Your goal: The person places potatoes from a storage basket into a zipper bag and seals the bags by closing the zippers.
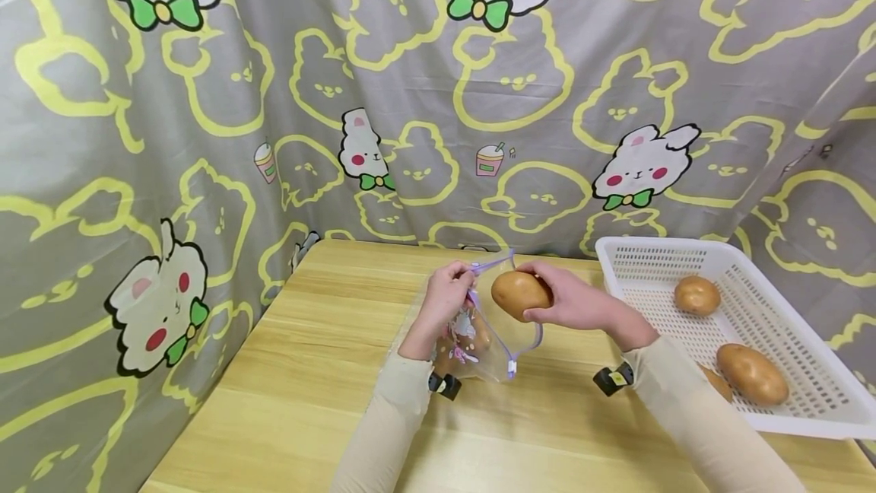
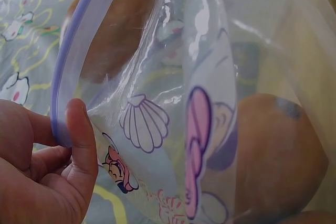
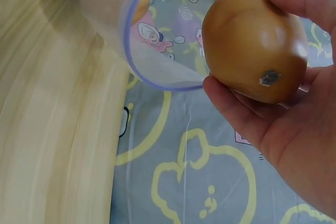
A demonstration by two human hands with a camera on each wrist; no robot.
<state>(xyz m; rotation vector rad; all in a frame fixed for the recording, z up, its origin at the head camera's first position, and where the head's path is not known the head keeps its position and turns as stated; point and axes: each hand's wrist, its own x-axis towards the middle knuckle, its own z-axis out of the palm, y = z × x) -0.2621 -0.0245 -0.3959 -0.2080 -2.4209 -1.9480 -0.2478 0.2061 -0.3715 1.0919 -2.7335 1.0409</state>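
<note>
A clear zip bag (image 1: 489, 364) with a purple edge and printed shells lies on the table, its mouth spread towards the right. My left hand (image 1: 448, 297) pinches the bag's purple rim between thumb and fingers, as the left wrist view shows close up. Inside the bag sits a brown potato (image 2: 281, 156), seen through the plastic. My right hand (image 1: 571, 297) grips another potato (image 3: 252, 45) right at the bag's opening. The purple rim (image 3: 128, 40) runs beside that potato in the right wrist view.
To the right stands a white slotted basket (image 1: 667, 249) with several potatoes, among them one potato (image 1: 697, 295) at the back and a longer potato (image 1: 753, 374) nearer. The wooden table (image 1: 294, 371) ends at a patterned curtain (image 1: 424, 97) behind.
</note>
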